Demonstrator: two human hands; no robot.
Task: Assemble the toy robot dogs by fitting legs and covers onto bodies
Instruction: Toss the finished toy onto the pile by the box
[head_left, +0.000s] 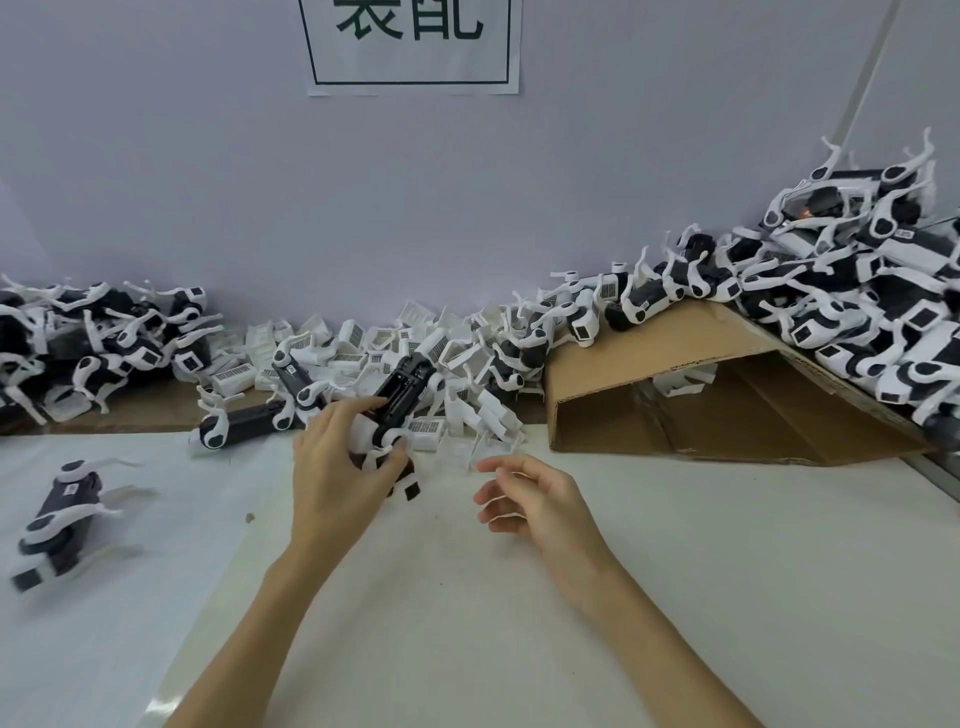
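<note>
Lengthwise, dog body tilted up-right.

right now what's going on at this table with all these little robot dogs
A person is assembling toy robot dogs. Their left hand holds a black dog body with white legs at the table's far side, tilted up. The right hand hovers beside it, loosely curled and holding nothing. White covers lie heaped behind, and one dog lies off to the left.

Glossy plastic dog body, matt cardboard
</note>
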